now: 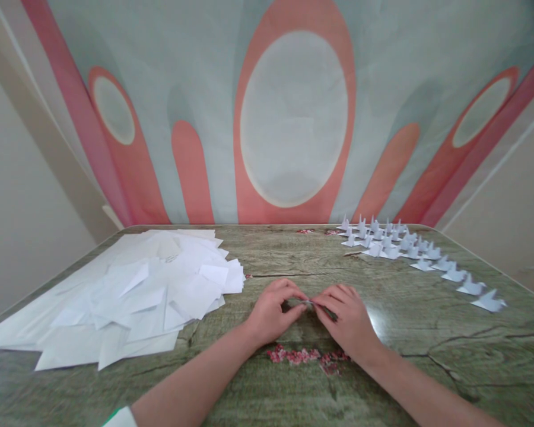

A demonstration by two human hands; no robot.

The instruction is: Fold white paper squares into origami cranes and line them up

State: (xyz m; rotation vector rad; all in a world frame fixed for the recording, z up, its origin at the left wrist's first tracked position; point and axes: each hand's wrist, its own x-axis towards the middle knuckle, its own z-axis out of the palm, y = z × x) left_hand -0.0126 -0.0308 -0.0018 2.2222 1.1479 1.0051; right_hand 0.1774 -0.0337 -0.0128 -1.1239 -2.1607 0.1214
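Observation:
Between my two hands, just above the middle of the table, is a small folded piece of white paper, seen nearly edge-on and mostly hidden by fingers. My left hand pinches its left end between thumb and fingertips. The other end is pinched by my right hand, whose fingertips almost meet those of the left. How the paper is folded cannot be made out.
A wide, messy heap of white paper sheets covers the table's left side. Rows of several folded white paper cranes stand at the back right. The wood-patterned table bears printed pink blossoms. Behind it hangs a patterned backdrop.

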